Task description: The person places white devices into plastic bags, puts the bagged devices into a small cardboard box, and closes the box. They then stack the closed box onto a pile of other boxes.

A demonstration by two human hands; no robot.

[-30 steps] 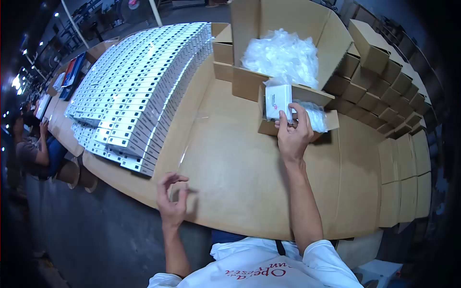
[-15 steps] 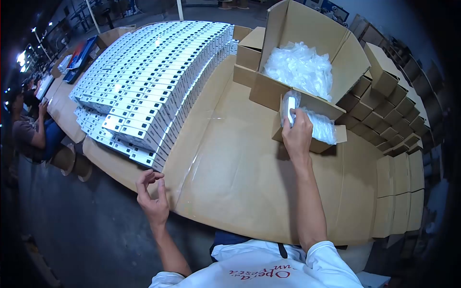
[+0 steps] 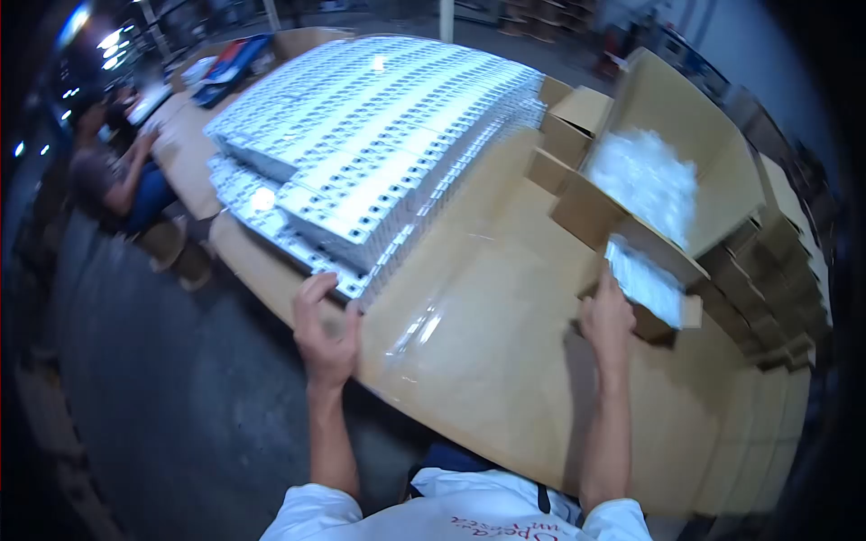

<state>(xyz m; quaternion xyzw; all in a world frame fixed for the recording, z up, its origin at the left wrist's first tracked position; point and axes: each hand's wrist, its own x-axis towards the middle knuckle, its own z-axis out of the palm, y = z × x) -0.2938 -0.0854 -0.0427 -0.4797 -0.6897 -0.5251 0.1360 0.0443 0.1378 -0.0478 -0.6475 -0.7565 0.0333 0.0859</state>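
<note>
My left hand (image 3: pixel 327 335) is at the front corner of a large stack of slim white boxes (image 3: pixel 334 203), its fingers and thumb spread around that corner and holding nothing. The boxes lie in tight rows with small dark squares on their faces. My right hand (image 3: pixel 610 317) is at the left side of a small open carton (image 3: pixel 651 326), one finger reaching up along its edge and nothing visible in its grasp. Inside the carton stands a row of items in clear plastic wrap (image 3: pixel 646 281). The hand looks slightly blurred.
Behind the small carton, a larger open box (image 3: pixel 577 209) holds a heap of clear plastic bags (image 3: pixel 645 185). Stacked brown cartons (image 3: pixel 767 288) stand at the right. A seated person (image 3: pixel 117 171) is at the far left. Brown cardboard (image 3: pixel 487 361) covers the table.
My right hand has lowered the plastic-wrapped white item into the small carton and let go. My left hand has come up to the white boxes' corner. The view has turned left.
</note>
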